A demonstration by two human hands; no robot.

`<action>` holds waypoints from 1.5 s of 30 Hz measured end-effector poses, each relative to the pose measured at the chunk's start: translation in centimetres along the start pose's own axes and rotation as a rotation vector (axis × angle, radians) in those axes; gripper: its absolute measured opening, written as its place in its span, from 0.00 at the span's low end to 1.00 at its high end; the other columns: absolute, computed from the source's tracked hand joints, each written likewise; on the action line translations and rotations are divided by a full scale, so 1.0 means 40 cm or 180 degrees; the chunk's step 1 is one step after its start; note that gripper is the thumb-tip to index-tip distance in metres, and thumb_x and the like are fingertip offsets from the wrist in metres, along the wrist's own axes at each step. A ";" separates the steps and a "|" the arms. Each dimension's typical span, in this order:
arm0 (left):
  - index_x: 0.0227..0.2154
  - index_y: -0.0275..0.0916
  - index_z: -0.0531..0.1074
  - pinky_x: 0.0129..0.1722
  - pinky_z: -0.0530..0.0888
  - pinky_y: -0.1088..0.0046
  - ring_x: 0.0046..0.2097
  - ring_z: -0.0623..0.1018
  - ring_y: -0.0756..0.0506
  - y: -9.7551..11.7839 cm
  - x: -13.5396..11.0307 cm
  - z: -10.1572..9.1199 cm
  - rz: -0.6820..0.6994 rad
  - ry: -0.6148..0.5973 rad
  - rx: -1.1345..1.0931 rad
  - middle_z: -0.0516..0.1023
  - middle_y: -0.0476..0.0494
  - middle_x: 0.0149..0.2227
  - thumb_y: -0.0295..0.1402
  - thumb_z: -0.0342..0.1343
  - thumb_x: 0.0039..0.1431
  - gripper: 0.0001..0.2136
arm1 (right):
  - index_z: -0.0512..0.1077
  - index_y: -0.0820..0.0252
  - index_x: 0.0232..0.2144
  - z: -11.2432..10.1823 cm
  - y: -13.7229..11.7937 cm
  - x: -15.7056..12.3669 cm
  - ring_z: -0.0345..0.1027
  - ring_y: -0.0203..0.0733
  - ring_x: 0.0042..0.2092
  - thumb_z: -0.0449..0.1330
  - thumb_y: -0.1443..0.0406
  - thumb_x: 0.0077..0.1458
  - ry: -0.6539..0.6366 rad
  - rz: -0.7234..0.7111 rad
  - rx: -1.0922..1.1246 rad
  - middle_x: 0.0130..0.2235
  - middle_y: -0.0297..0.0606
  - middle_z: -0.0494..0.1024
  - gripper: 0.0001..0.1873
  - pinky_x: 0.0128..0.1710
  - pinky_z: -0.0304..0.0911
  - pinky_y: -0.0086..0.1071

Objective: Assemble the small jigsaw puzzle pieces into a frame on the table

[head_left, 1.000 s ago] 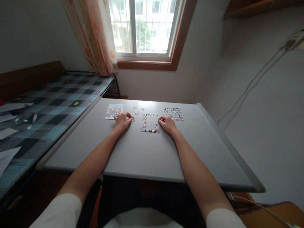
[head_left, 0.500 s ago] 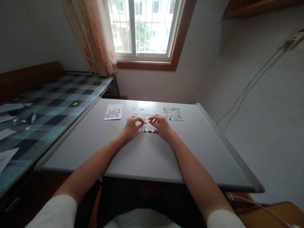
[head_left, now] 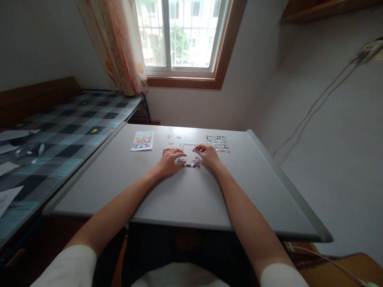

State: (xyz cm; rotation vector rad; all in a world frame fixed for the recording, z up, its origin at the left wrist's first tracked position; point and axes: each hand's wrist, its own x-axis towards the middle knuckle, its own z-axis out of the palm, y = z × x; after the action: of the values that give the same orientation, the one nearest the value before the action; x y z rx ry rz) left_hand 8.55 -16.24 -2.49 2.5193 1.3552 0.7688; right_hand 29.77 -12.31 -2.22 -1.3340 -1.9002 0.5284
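Note:
A jigsaw puzzle frame [head_left: 190, 165] of joined edge pieces lies on the pale table, hollow in the middle. Over its left side rests my left hand [head_left: 172, 160], fingers apart and nothing seen in them. At the upper right side of the frame, my right hand [head_left: 208, 154] pinches a small puzzle piece [head_left: 194, 150] between thumb and fingertips. Parts of both the left and right sides are hidden under my hands. Beyond the right hand, rows of loose puzzle pieces [head_left: 217, 142] are laid out.
A printed picture card [head_left: 143, 141] lies at the table's far left. A few single pieces [head_left: 170, 143] sit between it and the frame. To the left is a bed with a checked cover [head_left: 98, 115]; a window [head_left: 179, 36] is ahead.
My left hand has opened from its pinch and come slightly nearer on the frame's left side. My right hand has shifted a little to the right, still pinching.

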 end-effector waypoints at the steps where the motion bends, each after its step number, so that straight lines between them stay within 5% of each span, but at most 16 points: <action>1: 0.45 0.47 0.74 0.59 0.54 0.58 0.54 0.70 0.42 0.003 -0.003 0.001 0.0092 -0.0145 0.0077 0.73 0.46 0.52 0.42 0.53 0.59 0.13 | 0.77 0.61 0.29 -0.004 0.009 0.002 0.67 0.34 0.29 0.59 0.70 0.50 -0.0004 0.0083 -0.0043 0.30 0.36 0.79 0.06 0.35 0.62 0.28; 8: 0.52 0.50 0.70 0.62 0.49 0.56 0.63 0.60 0.40 0.007 -0.011 0.006 0.0319 -0.0663 0.0195 0.65 0.46 0.60 0.41 0.47 0.62 0.17 | 0.78 0.62 0.29 -0.011 0.036 0.001 0.69 0.34 0.30 0.60 0.72 0.48 -0.0242 0.0338 -0.0074 0.29 0.37 0.79 0.07 0.32 0.62 0.26; 20: 0.61 0.41 0.57 0.62 0.51 0.56 0.64 0.58 0.42 -0.004 -0.005 0.015 -0.0214 -0.0412 0.0375 0.58 0.38 0.64 0.41 0.46 0.61 0.26 | 0.78 0.62 0.29 -0.014 0.050 0.003 0.72 0.36 0.32 0.60 0.71 0.47 -0.0483 0.0393 0.0048 0.30 0.37 0.80 0.06 0.35 0.64 0.27; 45: 0.53 0.40 0.67 0.61 0.53 0.54 0.63 0.61 0.38 -0.007 -0.006 0.007 -0.0216 -0.0441 0.0449 0.61 0.38 0.62 0.46 0.49 0.59 0.23 | 0.78 0.60 0.32 -0.006 0.044 -0.003 0.71 0.37 0.35 0.60 0.69 0.50 -0.0468 0.0342 -0.0595 0.33 0.38 0.80 0.07 0.37 0.62 0.28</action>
State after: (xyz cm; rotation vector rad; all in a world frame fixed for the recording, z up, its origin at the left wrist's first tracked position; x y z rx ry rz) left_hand 8.41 -16.27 -2.93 2.5616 1.4862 0.4918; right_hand 31.07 -11.78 -3.30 -1.5621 -2.0467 0.5251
